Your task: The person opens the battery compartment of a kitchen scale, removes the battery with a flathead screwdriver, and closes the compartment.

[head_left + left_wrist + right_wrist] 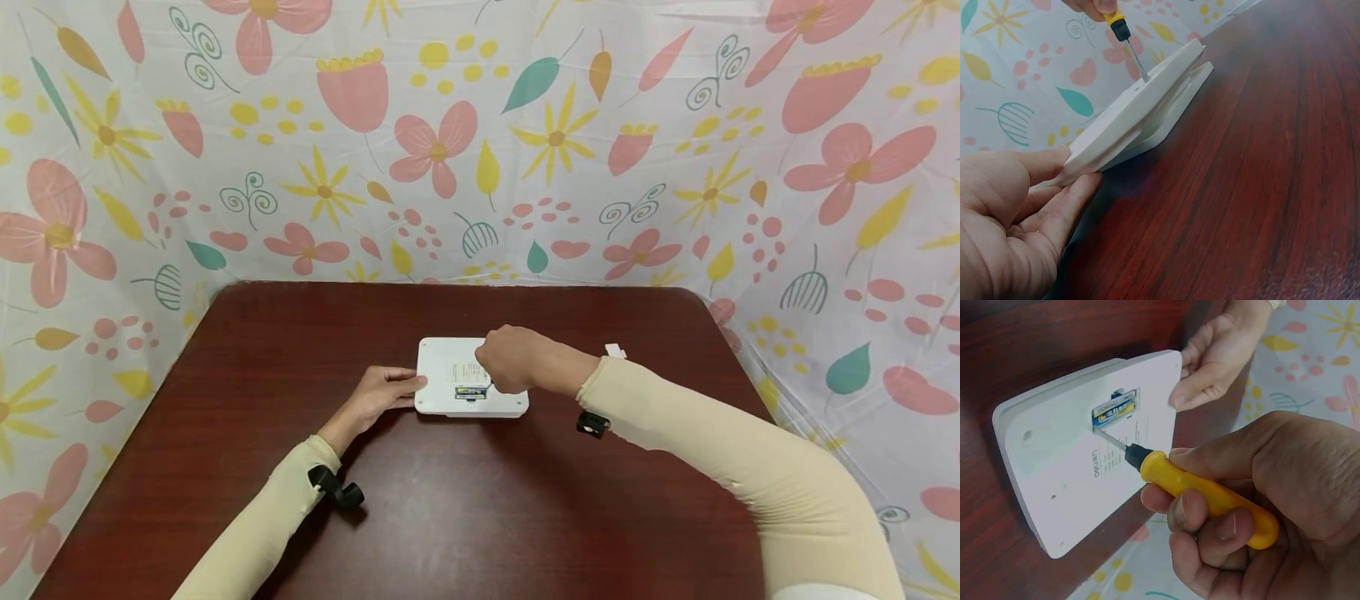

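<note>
Right grip (1300, 494) around screwdriver (1200, 485) (tip (1097, 430) beside batteries (1115, 410))

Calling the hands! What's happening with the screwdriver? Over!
Left hand grips white device. Right hand holds yellow screwdriver, tip near batteries. No cover over them.

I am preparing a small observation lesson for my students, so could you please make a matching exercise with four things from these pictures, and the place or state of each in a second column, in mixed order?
Things
1. screwdriver
2. batteries
3. left hand
4. small white piece

Places or states
A. recessed in the face of the white device
B. on the table, just past the right sleeve
C. yellow-handled, held by the right hand
D. pinching the device's edge

Right pairs: 1-C, 2-A, 3-D, 4-B
</note>
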A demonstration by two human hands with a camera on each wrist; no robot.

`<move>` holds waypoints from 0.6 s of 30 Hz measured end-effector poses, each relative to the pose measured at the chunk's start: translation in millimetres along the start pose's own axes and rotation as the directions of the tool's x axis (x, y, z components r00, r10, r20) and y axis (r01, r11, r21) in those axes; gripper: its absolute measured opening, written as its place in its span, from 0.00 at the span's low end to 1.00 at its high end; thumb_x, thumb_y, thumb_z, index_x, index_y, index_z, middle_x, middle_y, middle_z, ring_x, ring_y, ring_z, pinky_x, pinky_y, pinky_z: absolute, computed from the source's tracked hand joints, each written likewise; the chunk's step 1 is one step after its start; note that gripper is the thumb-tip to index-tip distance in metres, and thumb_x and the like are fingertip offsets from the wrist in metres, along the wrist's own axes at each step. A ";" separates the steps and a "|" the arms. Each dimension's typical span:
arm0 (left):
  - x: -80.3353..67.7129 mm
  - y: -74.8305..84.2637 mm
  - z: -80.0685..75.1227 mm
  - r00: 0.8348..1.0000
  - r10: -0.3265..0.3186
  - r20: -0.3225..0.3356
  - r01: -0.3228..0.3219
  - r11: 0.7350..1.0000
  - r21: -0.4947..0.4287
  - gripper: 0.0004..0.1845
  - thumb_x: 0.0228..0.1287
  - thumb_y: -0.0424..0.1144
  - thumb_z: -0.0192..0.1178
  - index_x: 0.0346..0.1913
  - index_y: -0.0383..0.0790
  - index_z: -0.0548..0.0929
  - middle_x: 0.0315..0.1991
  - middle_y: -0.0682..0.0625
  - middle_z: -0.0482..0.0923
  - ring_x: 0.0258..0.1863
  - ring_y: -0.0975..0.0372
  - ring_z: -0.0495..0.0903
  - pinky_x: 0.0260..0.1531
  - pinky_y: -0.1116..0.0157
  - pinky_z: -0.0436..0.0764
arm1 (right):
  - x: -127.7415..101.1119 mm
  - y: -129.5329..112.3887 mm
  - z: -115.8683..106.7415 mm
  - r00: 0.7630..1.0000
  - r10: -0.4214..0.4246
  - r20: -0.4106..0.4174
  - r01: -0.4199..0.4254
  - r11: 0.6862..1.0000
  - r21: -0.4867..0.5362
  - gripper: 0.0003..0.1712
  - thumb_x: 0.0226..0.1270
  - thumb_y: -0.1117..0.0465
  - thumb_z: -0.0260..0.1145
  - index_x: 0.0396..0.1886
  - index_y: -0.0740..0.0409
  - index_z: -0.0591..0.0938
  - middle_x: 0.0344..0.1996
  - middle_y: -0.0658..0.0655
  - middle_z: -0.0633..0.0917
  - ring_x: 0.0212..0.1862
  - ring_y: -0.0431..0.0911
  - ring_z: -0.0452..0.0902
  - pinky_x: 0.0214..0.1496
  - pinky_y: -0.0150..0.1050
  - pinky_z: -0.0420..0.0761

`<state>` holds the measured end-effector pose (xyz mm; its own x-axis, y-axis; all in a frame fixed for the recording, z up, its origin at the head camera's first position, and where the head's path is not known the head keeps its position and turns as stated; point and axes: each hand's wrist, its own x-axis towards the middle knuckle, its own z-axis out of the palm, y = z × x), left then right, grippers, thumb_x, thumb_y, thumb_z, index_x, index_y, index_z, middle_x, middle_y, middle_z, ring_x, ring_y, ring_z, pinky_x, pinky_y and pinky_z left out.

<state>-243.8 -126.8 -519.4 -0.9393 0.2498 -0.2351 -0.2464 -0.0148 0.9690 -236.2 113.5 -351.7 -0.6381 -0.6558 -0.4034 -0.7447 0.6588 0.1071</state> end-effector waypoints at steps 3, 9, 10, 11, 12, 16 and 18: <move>-0.3 0.7 0.2 1.000 0.001 -0.004 -0.001 1.000 -0.002 0.23 0.69 0.29 0.66 0.60 0.15 0.76 0.46 0.39 0.85 0.40 0.61 0.86 0.46 0.62 0.89 | 1.0 0.5 1.4 1.000 0.002 0.005 -0.002 1.000 0.003 0.19 0.68 0.68 0.62 0.19 0.51 0.70 0.12 0.46 0.60 0.17 0.40 0.52 0.20 0.33 0.59; -0.8 1.8 1.0 1.000 0.005 0.002 -0.005 1.000 -0.008 0.22 0.68 0.28 0.66 0.59 0.15 0.76 0.45 0.39 0.86 0.38 0.61 0.86 0.45 0.62 0.90 | -3.4 7.0 8.3 1.000 0.003 -0.022 -0.002 1.000 0.029 0.10 0.71 0.65 0.65 0.27 0.55 0.78 0.15 0.47 0.70 0.19 0.41 0.62 0.23 0.32 0.68; -0.9 1.9 1.2 1.000 0.006 0.004 -0.006 1.000 -0.009 0.22 0.69 0.28 0.66 0.59 0.15 0.76 0.44 0.39 0.86 0.38 0.61 0.86 0.44 0.62 0.90 | -4.6 8.8 9.7 0.999 0.000 -0.033 0.001 1.000 0.032 0.10 0.71 0.64 0.65 0.27 0.55 0.79 0.15 0.48 0.71 0.19 0.41 0.63 0.23 0.32 0.71; -0.9 2.0 1.3 1.000 0.006 0.005 -0.006 1.000 -0.009 0.22 0.69 0.28 0.65 0.59 0.15 0.76 0.44 0.39 0.86 0.38 0.61 0.86 0.44 0.62 0.90 | -5.7 10.6 11.0 0.999 -0.002 -0.045 0.004 0.999 0.040 0.11 0.71 0.64 0.65 0.26 0.55 0.79 0.15 0.49 0.72 0.19 0.41 0.64 0.23 0.32 0.71; -1.1 2.2 1.5 1.000 0.005 0.005 -0.005 1.000 -0.010 0.22 0.69 0.28 0.65 0.59 0.15 0.76 0.44 0.39 0.86 0.38 0.61 0.86 0.44 0.62 0.90 | -6.8 12.4 12.2 0.998 -0.005 -0.057 0.008 0.999 0.047 0.12 0.71 0.63 0.65 0.25 0.55 0.79 0.15 0.49 0.73 0.19 0.41 0.65 0.23 0.32 0.72; -0.8 2.5 1.7 1.000 0.003 0.003 -0.003 1.000 -0.013 0.22 0.68 0.28 0.65 0.59 0.14 0.76 0.44 0.39 0.86 0.37 0.61 0.87 0.43 0.62 0.90 | -10.3 19.2 17.0 0.995 -0.028 -0.098 0.036 0.997 0.073 0.17 0.72 0.63 0.64 0.20 0.54 0.76 0.13 0.48 0.68 0.18 0.40 0.59 0.22 0.31 0.66; -0.3 2.4 1.6 1.000 0.004 0.005 -0.004 1.000 -0.014 0.22 0.68 0.28 0.66 0.58 0.14 0.77 0.44 0.39 0.86 0.37 0.62 0.87 0.43 0.62 0.90 | -12.3 22.0 19.2 0.991 -0.049 -0.125 0.058 0.996 0.070 0.18 0.72 0.63 0.64 0.19 0.54 0.75 0.12 0.47 0.66 0.18 0.40 0.58 0.22 0.31 0.64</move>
<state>-243.8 -125.4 -516.9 -0.9391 0.2546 -0.2309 -0.2461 -0.0293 0.9688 -240.9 143.1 -361.8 -0.6206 -0.7280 -0.2914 -0.7647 0.6441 0.0194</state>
